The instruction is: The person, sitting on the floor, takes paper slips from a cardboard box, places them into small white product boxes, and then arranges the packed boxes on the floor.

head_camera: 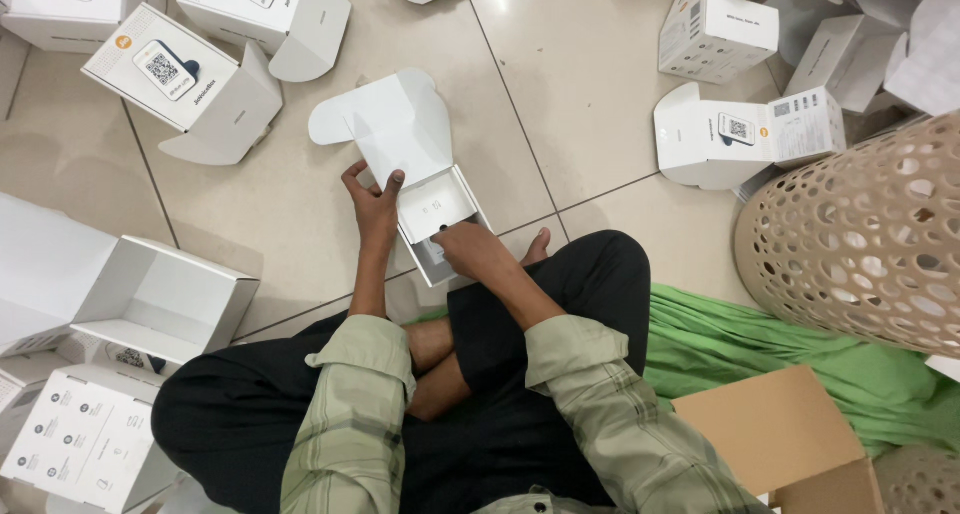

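A small white cardboard box lies open on the tiled floor in front of my crossed legs, its lid flap folded back away from me. My left hand grips the box's left wall, thumb and fingers over the rim. My right hand reaches into the near end of the box, fingers down on something inside that the hand hides. A white insert card rests in the box's tray.
Several white boxes lie around: closed and open ones at upper left, an open one at left, more at upper right. A perforated beige basket stands right, a green cloth and brown carton beside my right knee.
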